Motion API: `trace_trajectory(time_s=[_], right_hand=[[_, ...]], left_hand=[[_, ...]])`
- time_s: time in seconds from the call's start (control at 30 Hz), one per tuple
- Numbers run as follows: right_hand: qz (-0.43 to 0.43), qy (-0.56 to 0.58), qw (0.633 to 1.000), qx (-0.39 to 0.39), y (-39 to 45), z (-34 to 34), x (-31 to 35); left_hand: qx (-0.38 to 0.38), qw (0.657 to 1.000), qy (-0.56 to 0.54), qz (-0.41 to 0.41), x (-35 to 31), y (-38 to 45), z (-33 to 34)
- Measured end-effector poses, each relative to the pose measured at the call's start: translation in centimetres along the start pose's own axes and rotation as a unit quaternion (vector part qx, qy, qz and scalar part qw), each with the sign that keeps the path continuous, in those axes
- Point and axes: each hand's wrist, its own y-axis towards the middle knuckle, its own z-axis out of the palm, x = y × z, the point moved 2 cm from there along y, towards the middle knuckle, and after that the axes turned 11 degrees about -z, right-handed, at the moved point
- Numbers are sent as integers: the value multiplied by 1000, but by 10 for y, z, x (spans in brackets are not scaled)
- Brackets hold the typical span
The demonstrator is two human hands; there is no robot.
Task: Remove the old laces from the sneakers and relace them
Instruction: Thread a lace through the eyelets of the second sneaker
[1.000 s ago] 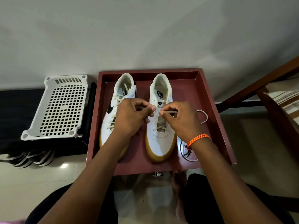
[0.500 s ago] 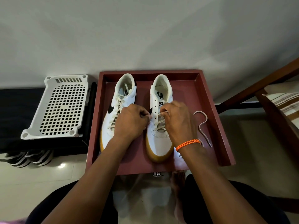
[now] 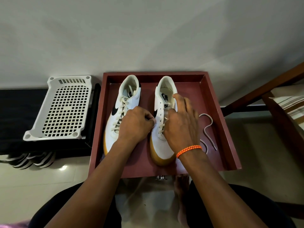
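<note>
Sitting in maroon tray [image 3: 213,99] | sneakers [image 3: 162,112] | grey wall [image 3: 148,33] behind

The right hand [image 3: 180,122] covers most of the lacing on the right sneaker [image 3: 162,143], so whether its fingers [image 3: 179,100] pinch the lace [image 3: 207,129] cannot be told. The left hand [image 3: 135,125] hides the left sneaker [image 3: 118,116]'s lower eyelets; its fingertips are curled under.
</note>
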Motion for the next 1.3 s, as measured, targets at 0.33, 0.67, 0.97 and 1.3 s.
trace_trajectory(time_s=[0.33, 0.67, 0.97, 1.3], right_hand=[[105, 178, 978, 4, 0, 20, -14], [117, 180, 975, 58, 1, 19, -12], [47, 119, 986, 106, 1, 17, -12], [26, 133, 988, 77, -1, 13, -24]], left_hand=[[18, 999, -16, 21, -5, -3, -4], [-10, 999, 19, 47, -8, -7, -6], [-76, 994, 35, 71, -13, -10, -3], [84, 919, -376, -78, -19, -13, -20]])
